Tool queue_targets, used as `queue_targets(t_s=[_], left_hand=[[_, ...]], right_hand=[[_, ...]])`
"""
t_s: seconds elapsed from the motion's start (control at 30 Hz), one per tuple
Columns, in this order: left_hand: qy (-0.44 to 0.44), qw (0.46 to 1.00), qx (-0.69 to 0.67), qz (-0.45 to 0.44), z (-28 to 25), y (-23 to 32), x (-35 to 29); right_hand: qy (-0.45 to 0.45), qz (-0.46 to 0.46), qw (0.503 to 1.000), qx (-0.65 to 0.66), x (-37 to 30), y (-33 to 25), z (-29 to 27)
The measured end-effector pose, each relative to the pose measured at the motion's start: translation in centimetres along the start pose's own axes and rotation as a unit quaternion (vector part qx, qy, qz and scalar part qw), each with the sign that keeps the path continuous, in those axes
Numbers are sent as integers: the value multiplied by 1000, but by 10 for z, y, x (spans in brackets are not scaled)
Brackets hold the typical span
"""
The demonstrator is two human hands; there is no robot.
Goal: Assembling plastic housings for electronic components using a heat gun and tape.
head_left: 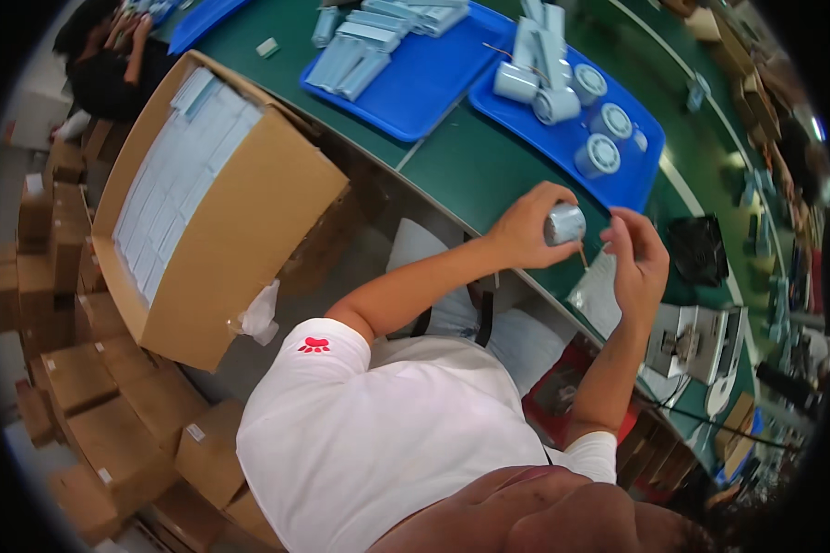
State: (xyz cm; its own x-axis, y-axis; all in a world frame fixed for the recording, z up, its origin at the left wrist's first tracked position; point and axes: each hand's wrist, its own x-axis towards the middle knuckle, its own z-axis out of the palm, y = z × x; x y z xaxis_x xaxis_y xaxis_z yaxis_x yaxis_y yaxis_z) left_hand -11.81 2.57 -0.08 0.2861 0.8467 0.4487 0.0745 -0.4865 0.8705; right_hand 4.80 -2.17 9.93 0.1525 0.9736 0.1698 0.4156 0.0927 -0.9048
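My left hand [530, 221] is wrapped round a short, shiny grey-white cylinder [564, 224], held over the front edge of the green table. A thin brownish strip or wire [584, 255] shows just below the cylinder. My right hand [638, 253] is raised on the cylinder's right, apart from it. Its fingers are loosely bent, with a gap to the thumb, and nothing shows in them. Beyond both hands lies a blue tray [638, 184] with several similar pale cylinders [598, 155] standing on it, some with long pale parts attached.
A second blue tray [401, 124] bears long pale blocks. On the left stands an open cardboard box [240, 240] packed with white pieces, with stacked cartons [120, 442] behind. A grey-white device [696, 341] and a black bag [697, 249] are at right. Another person [111, 74] sits far left.
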Motion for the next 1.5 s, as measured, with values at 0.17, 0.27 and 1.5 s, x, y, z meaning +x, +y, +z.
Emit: queue_targets(t_s=[0.17, 0.27, 1.5], left_hand=[[-16, 997, -38, 62, 2, -11, -9], [-23, 997, -67, 18, -1, -1, -7], [-41, 987, 131, 82, 12, 52, 18]], right_hand=[[-254, -305, 904, -160, 104, -58, 126], [-234, -402, 828, -315, 177, -56, 203], [134, -324, 922, 162, -69, 34, -31]])
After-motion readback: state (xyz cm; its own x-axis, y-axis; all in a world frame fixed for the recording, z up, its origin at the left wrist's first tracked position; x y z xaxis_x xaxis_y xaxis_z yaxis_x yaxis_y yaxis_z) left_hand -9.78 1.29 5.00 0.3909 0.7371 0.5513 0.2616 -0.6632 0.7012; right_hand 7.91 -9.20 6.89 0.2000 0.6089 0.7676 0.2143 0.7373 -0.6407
